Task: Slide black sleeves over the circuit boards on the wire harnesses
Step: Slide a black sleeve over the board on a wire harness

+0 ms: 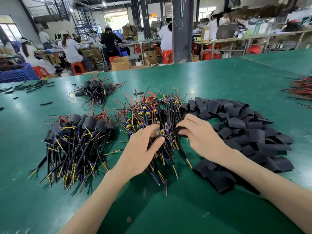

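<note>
Factory floor, green-matted workbench; other workers sit on red stools at benches behind.

Item 1. Unsleeved harnesses: centre heap, bare boards with yellow and blue components at the far side, wire tails toward the person. Set dead ahead, judged so that either hand reaches them.

Item 2. Loose black sleeves: broad heap just right of item 1, touching its edge. Judged stock for the right hand.

Item 3. Sleeved harnesses: front left, boards covered. Second sleeved bundle farther back. Judged finished output, kept apart on the left.

Item 4. Left hand: over the near part of the centre heap, thumb and fingertips pinching one circuit board, judged to steady it as the fixed part.

Item 5. Right hand: fingers curled, pinching one black sleeve whose mouth meets the board's free end. Sleeve not yet over the board; whether the tip is inside is hidden by fingers.

Item 6. Short black offcuts, far left; red-and-black wire bundle, far right edge.
</note>
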